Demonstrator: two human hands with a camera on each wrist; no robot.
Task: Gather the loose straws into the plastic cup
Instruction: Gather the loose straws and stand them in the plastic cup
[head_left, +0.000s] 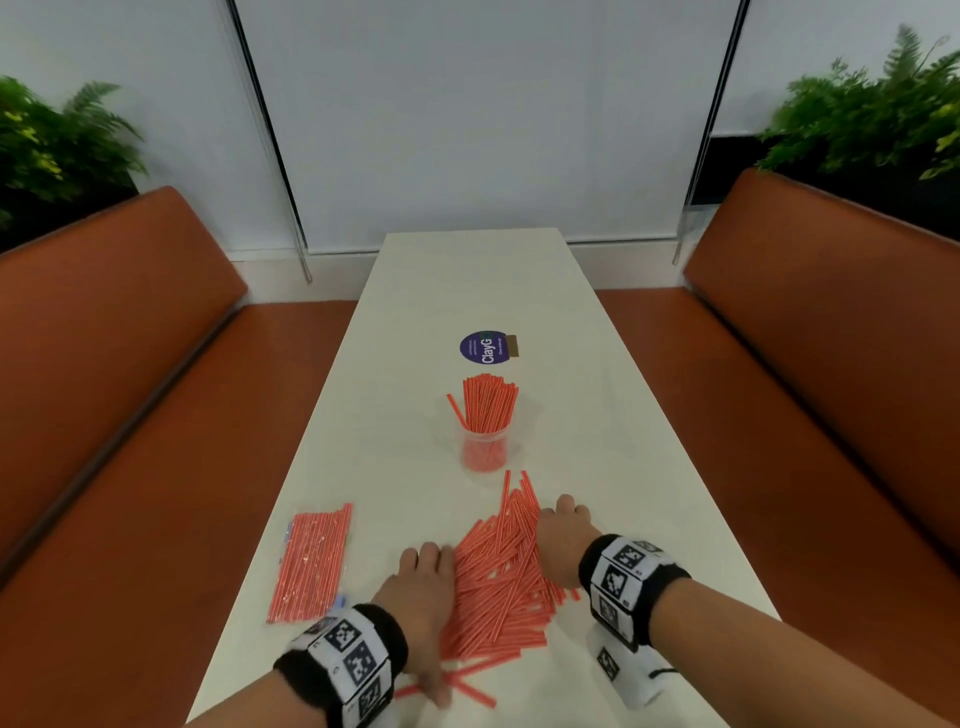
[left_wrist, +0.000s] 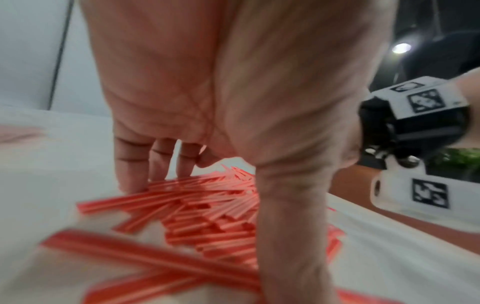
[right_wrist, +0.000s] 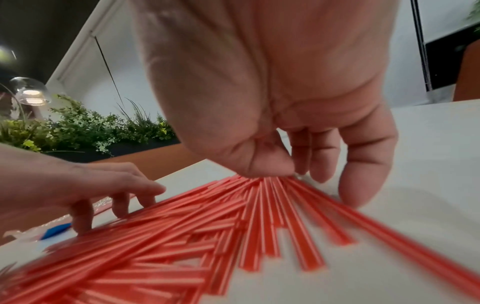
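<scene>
A pile of loose red straws lies on the white table close to me. Beyond it stands the clear plastic cup, with a bundle of red straws upright in it. My left hand lies along the pile's left edge, its straight fingers touching the straws and its thumb reaching back over a few strays. My right hand is on the pile's far right edge. Its thumb presses on the straw ends and its fingers touch the table. Neither hand holds a straw.
A sealed clear packet of red straws lies at the table's left edge. A round purple sticker sits beyond the cup. Orange benches run along both sides, with plants behind them. A white device lies under my right wrist.
</scene>
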